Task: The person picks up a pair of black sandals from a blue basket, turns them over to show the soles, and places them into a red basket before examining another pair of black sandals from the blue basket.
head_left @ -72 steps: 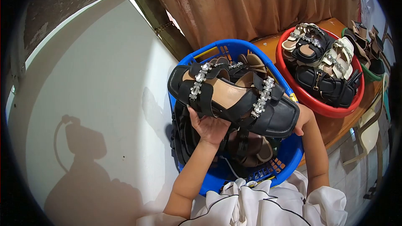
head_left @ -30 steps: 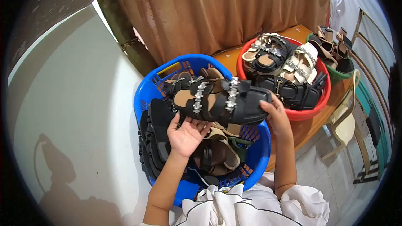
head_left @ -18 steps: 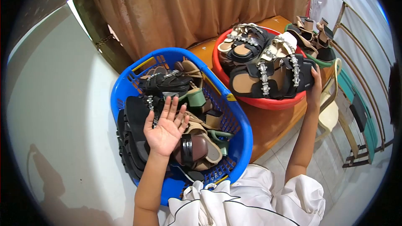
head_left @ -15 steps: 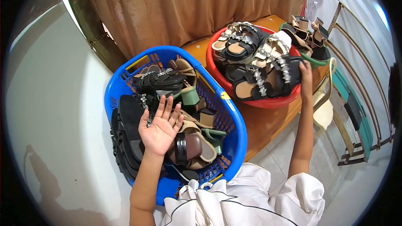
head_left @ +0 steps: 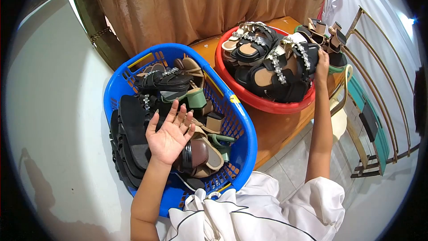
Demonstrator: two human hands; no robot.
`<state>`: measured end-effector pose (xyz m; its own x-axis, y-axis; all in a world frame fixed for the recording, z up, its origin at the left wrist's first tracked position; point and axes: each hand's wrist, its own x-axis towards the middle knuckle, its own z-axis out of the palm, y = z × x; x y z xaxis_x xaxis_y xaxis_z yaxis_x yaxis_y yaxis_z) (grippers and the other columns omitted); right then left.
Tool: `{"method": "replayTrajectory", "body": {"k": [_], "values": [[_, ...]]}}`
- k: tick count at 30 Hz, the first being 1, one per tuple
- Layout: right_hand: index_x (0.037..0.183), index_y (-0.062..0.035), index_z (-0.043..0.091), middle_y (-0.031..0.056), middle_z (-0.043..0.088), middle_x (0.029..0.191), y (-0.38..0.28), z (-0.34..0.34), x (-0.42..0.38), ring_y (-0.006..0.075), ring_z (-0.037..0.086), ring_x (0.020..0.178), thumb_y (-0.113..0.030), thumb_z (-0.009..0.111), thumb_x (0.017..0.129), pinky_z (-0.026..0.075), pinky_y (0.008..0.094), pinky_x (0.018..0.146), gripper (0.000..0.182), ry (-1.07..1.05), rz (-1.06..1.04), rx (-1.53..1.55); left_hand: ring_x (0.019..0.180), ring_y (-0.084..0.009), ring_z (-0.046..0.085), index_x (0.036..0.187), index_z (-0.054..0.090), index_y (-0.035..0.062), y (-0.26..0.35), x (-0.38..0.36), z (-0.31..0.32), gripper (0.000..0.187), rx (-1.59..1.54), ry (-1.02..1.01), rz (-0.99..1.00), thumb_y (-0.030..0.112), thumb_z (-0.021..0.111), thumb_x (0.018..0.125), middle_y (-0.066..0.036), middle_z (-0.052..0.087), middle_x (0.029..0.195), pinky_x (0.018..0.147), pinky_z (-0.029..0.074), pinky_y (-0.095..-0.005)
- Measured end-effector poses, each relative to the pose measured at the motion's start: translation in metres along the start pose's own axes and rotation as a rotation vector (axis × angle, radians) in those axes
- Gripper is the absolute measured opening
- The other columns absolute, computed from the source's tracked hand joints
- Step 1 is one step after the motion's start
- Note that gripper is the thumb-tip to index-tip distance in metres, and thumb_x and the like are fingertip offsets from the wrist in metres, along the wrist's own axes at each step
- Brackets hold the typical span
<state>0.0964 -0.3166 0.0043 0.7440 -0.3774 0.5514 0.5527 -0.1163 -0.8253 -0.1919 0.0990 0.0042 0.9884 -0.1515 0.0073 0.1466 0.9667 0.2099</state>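
My left hand [head_left: 168,140] hovers palm up over the blue basket [head_left: 246,138], fingers apart and holding nothing. Under and around it in the basket lie a brown shoe with a black strap [head_left: 196,154], a green-heeled sandal [head_left: 196,98], and black sandals with jewelled straps [head_left: 162,80]. At the right side of the red basin [head_left: 267,103], my right hand [head_left: 322,64] grips a pair of black sandals [head_left: 285,73] with sparkling straps by one end. The pair sits tilted on top of other black and white sandals, and my fingertips are partly hidden.
Basket and basin stand by an orange-brown wooden table [head_left: 272,140] before a brown curtain [head_left: 200,9]. Behind the basin is a green container [head_left: 337,62] with heeled sandals. To the right are a cream chair [head_left: 339,122] and a metal rack [head_left: 379,53]. A white wall [head_left: 53,107] borders the left.
My right hand has moved up slightly, and the black sandals have risen and shifted with it, uncovering more black footwear below. My left hand stays open over the basket. The view has shifted slightly.
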Motion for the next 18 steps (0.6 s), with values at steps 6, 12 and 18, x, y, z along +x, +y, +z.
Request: {"method": "replayTrajectory", "body": {"k": [6, 12, 18], "values": [[0.086, -0.0003, 0.054, 0.0013, 0.051, 0.078, 0.029, 0.019, 0.027, 0.0098, 0.045, 0.073, -0.023, 0.048, 0.084, 0.037, 0.0220, 0.069, 0.023, 0.027, 0.024, 0.027, 0.110, -0.0245, 0.043, 0.122, 0.039, 0.0097, 0.003, 0.000, -0.003, 0.049, -0.008, 0.000, 0.021, 0.037, 0.043, 0.082, -0.010, 0.048, 0.116, 0.093, 0.030, -0.0423], [0.086, 0.0003, 0.054, 0.0011, 0.051, 0.075, 0.023, 0.042, 0.070, 0.0082, 0.045, 0.072, -0.024, 0.049, 0.084, 0.037, 0.0208, 0.069, 0.025, -0.217, 0.015, -0.033, 0.106, -0.0231, 0.045, 0.120, 0.041, 0.0108, 0.004, -0.002, 0.004, 0.047, 0.026, 0.019, 0.029, 0.037, 0.044, 0.081, -0.008, 0.051, 0.110, 0.090, 0.032, -0.0403], [0.097, -0.0015, 0.055, 0.0194, 0.057, 0.094, 0.074, 0.047, 0.077, 0.0244, 0.054, 0.087, -0.043, 0.049, 0.081, 0.038, 0.0300, 0.079, 0.045, -0.323, 0.055, -0.635, 0.104, -0.0216, 0.046, 0.120, 0.041, 0.0103, 0.013, -0.003, -0.002, 0.046, 0.037, 0.015, 0.086, 0.037, 0.043, 0.082, -0.009, 0.049, 0.113, 0.088, 0.032, -0.0395]]}}
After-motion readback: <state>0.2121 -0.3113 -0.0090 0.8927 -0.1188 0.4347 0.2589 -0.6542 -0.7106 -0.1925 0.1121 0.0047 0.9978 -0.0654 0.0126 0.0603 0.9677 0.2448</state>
